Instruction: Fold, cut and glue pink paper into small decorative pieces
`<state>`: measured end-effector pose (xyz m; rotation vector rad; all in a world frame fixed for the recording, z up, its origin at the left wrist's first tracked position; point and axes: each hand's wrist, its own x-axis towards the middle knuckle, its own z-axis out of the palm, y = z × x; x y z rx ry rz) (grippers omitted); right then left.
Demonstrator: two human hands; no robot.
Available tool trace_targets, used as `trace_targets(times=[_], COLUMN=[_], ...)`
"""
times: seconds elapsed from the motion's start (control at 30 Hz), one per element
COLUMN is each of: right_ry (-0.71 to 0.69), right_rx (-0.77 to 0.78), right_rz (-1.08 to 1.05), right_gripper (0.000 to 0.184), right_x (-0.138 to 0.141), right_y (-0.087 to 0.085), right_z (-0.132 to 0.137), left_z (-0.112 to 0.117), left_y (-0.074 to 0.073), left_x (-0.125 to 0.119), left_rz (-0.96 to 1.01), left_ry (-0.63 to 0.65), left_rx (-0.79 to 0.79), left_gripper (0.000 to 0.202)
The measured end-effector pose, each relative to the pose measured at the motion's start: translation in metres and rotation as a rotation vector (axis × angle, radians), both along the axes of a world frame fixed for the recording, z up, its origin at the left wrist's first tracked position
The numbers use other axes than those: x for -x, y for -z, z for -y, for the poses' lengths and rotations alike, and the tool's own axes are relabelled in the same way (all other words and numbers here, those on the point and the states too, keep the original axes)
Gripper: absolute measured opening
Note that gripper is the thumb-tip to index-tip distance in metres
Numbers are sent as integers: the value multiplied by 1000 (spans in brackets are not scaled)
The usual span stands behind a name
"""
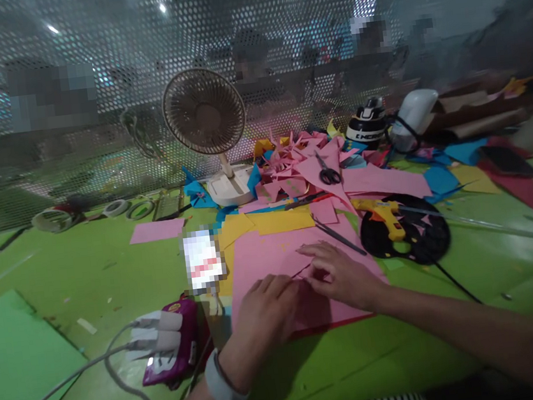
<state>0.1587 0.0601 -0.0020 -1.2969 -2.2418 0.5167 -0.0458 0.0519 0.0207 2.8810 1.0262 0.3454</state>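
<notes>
A sheet of pink paper (254,259) lies in front of me, with both my hands over it. My left hand (268,299) has its fingers together, closed on one end of a thin dark strip (300,272) whose material I cannot make out. At the other end, my right hand (335,272) pinches the strip between thumb and finger, its other fingers partly stretched out. Just beyond my right hand lies a pair of dark tweezers (342,237). Yellow paper strips (283,220) rest along the far edge of the pink sheet.
A yellow glue gun (391,218) sits on a black round plate (421,250) at right. Scissors (329,172) lie on pink scraps near a fan (229,188). Left are a phone (203,258) with a lit screen, a purple power strip (180,345) with cables, and green card (20,363).
</notes>
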Motion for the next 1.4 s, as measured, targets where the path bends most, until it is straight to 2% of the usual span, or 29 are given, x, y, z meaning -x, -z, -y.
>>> trace_targets(times=[0.17, 0.27, 0.43, 0.6, 0.87, 1.13, 1.4], right_ry=[32, 52, 86, 25, 0, 0, 1], right_rx=[1, 32, 65, 88, 129, 131, 134], right_rz=[-5, -40, -86, -28, -14, -16, -17], right_gripper=[12, 14, 15, 16, 17, 19, 19], right_x=[2, 1, -8, -15, -18, -18, -18], right_y=[0, -1, -4, -8, -11, -10, -10], right_z=[0, -1, -4, -4, -7, -6, -6], left_z=[18, 23, 22, 17, 18, 15, 13], left_y=[3, 7, 11, 14, 9, 2, -6], left_x=[-11, -14, -11, -6, -5, -8, -13], left_rz=[-153, -176, -182, -191, -186, -228, -220], left_ry=[15, 16, -4, 17, -34, -27, -37], left_rx=[-12, -69, -83, -83, -161, -117, -179], left_gripper=[24, 32, 47, 55, 43, 43, 40])
